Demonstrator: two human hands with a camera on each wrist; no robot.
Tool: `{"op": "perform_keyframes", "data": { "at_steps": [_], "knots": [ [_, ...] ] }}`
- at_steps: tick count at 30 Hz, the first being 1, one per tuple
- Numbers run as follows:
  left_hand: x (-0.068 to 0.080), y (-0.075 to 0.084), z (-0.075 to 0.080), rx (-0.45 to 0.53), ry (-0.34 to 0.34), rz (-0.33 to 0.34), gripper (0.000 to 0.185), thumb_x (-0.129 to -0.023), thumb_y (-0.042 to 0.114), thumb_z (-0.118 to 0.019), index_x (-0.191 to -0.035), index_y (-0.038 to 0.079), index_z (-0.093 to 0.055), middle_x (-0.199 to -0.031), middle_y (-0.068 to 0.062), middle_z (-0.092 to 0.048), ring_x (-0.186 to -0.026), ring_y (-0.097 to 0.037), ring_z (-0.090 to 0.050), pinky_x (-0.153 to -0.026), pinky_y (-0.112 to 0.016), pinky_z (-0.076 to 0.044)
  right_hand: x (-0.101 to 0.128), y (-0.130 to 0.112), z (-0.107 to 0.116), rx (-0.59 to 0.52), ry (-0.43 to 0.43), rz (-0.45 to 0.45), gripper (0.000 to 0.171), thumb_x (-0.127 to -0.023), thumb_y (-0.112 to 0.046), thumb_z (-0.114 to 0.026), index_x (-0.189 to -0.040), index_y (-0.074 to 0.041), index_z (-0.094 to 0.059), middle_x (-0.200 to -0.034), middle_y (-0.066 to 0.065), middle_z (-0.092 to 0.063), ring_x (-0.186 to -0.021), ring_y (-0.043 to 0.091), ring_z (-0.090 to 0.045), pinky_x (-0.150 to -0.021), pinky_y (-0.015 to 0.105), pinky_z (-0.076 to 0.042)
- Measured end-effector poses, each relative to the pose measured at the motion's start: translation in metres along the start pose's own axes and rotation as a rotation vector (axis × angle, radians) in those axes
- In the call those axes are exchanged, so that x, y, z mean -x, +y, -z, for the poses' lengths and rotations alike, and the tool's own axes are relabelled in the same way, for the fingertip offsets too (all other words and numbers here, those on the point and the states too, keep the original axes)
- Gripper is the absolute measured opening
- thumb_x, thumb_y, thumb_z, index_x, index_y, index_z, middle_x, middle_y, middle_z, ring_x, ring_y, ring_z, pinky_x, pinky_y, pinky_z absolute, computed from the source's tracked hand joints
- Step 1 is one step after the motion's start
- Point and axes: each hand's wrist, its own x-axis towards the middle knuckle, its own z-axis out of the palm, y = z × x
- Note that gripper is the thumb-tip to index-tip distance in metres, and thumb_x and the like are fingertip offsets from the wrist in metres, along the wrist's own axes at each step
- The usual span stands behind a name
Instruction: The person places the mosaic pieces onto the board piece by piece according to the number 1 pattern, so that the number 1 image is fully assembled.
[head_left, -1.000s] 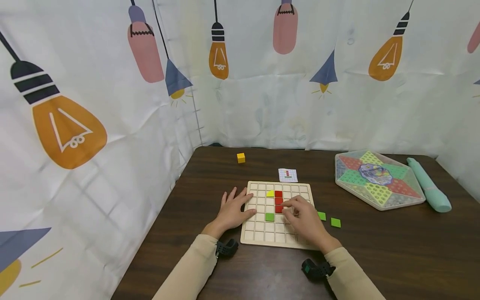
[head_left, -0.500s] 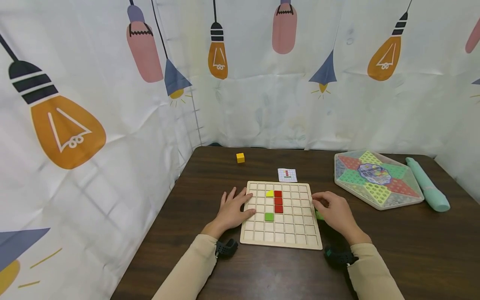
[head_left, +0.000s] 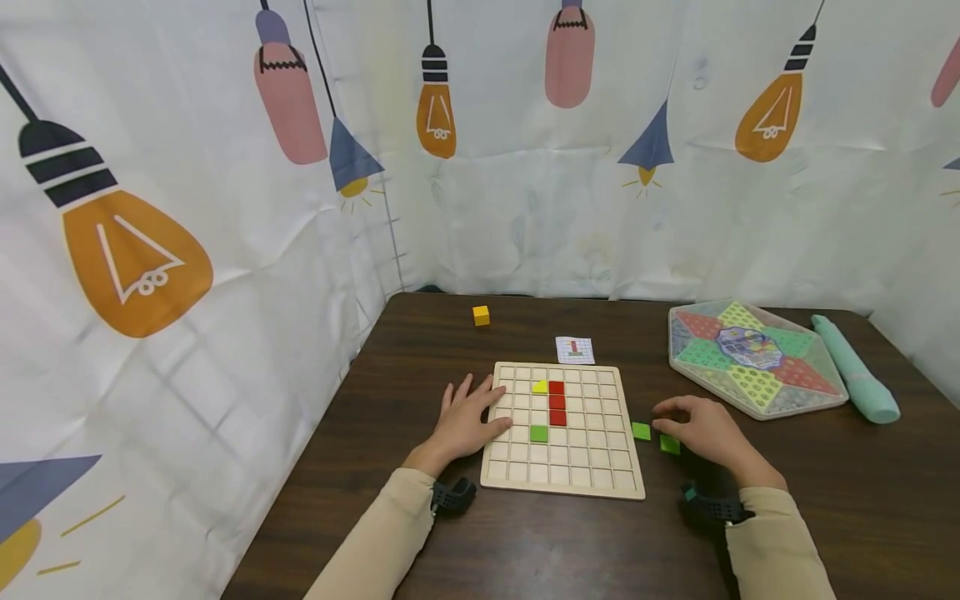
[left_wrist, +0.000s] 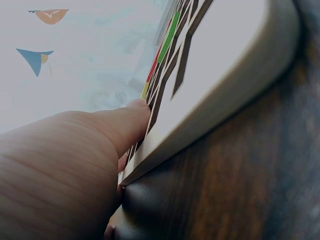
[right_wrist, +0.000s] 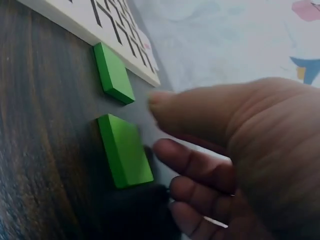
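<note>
A wooden grid board point(head_left: 600, 479) lies on the table. Spread over its left edge, my left hand point(head_left: 463, 421) touches it with thumb and fingertips. Three red squares point(head_left: 557, 402) form a column on the grid, beside a small yellow triangle point(head_left: 540, 387). Below and left of them is a green square point(head_left: 539, 433). Two loose green squares lie on the table right of the board: a nearer one point(head_left: 641, 431) and a farther one point(right_wrist: 125, 152). Over the farther one hovers my right hand point(head_left: 708, 429), thumb and fingers apart and holding nothing.
A printed pattern card point(head_left: 575, 351) lies behind the board. An orange cube point(head_left: 481, 316) sits at the back left. At the back right are a hexagonal board-game box point(head_left: 757, 358) and a rolled mint-green mat point(head_left: 857, 369). A patterned curtain point(head_left: 510, 208) hangs behind the table.
My right hand has moved right, from the red squares on the board, past its right edge, to the loose green squares. The left hand has stayed in place.
</note>
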Motion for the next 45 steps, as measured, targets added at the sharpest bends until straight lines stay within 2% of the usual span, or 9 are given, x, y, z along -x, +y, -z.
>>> {"op": "perform_keyframes", "data": {
  "at_steps": [4,8,11,16,23,26,36,45],
  "knots": [
    [0.0,-0.001,-0.001,-0.007,-0.006,0.011,0.06,-0.094,0.046,-0.061,-0.147,0.02,-0.047,-0.159,-0.006,-0.029,-0.149,-0.036,-0.01,-0.115,-0.06,0.005,0.0,-0.005,0.0,0.004,-0.079,0.014,0.035,-0.088,-0.032,-0.073,-0.111,-0.006,-0.071,-0.098,0.004,-0.067,-0.084,0.018,-0.059,-0.07,0.038,-0.05],
    [-0.001,-0.002,-0.002,-0.01,-0.003,0.013,0.06,-0.095,0.046,-0.061,-0.147,0.021,-0.047,-0.159,-0.005,-0.029,-0.149,-0.035,-0.009,-0.116,-0.059,0.005,-0.001,-0.008,-0.001,0.017,-0.104,0.033,0.036,-0.084,-0.032,-0.077,-0.111,-0.008,-0.07,-0.099,0.004,-0.064,-0.089,0.021,-0.058,-0.075,0.043,-0.05],
    [-0.002,-0.002,-0.003,-0.012,0.0,0.012,0.059,-0.095,0.045,-0.061,-0.147,0.021,-0.048,-0.158,-0.006,-0.029,-0.149,-0.035,-0.01,-0.116,-0.06,0.004,-0.001,-0.008,-0.003,0.028,-0.1,0.044,0.035,-0.083,-0.029,-0.078,-0.11,-0.009,-0.069,-0.1,0.005,-0.063,-0.091,0.023,-0.058,-0.077,0.046,-0.05],
    [-0.001,0.0,-0.002,-0.014,-0.01,0.02,0.06,-0.094,0.046,-0.061,-0.147,0.022,-0.047,-0.159,-0.005,-0.028,-0.15,-0.034,-0.009,-0.116,-0.059,0.005,-0.002,-0.007,-0.004,0.032,-0.094,0.05,0.026,-0.084,-0.026,-0.078,-0.104,-0.011,-0.069,-0.097,0.003,-0.062,-0.086,0.02,-0.057,-0.073,0.041,-0.049],
    [-0.001,-0.002,-0.001,-0.012,-0.002,0.0,0.06,-0.095,0.045,-0.061,-0.147,0.02,-0.048,-0.158,-0.007,-0.029,-0.149,-0.036,-0.01,-0.115,-0.061,0.003,-0.001,-0.011,-0.004,0.041,-0.083,0.06,0.026,-0.084,-0.024,-0.078,-0.107,-0.014,-0.072,-0.096,0.003,-0.062,-0.085,0.019,-0.056,-0.071,0.04,-0.048],
    [-0.002,-0.002,-0.002,-0.014,0.002,-0.005,0.059,-0.095,0.046,-0.06,-0.147,0.02,-0.048,-0.159,-0.006,-0.029,-0.149,-0.037,-0.01,-0.115,-0.061,0.003,-0.001,-0.012,-0.004,0.046,-0.068,0.062,0.022,-0.084,-0.024,-0.078,-0.103,-0.015,-0.073,-0.095,0.002,-0.062,-0.083,0.018,-0.055,-0.069,0.037,-0.047],
    [-0.002,-0.003,-0.002,-0.006,0.007,-0.011,0.059,-0.095,0.046,-0.06,-0.147,0.02,-0.048,-0.158,-0.007,-0.029,-0.149,-0.037,-0.01,-0.115,-0.061,0.003,-0.002,-0.013,-0.006,0.086,-0.034,0.059,0.021,-0.085,-0.022,-0.077,-0.101,-0.009,-0.072,-0.094,0.002,-0.062,-0.082,0.017,-0.059,-0.071,0.04,-0.05],
    [-0.001,-0.003,-0.002,-0.007,0.007,-0.012,0.059,-0.095,0.046,-0.06,-0.147,0.02,-0.048,-0.158,-0.006,-0.029,-0.149,-0.037,-0.01,-0.115,-0.061,0.003,-0.003,-0.013,-0.005,0.063,-0.038,0.054,0.023,-0.087,-0.025,-0.074,-0.102,-0.008,-0.07,-0.096,0.003,-0.064,-0.075,0.014,-0.053,-0.064,0.033,-0.045]
  ]
}}
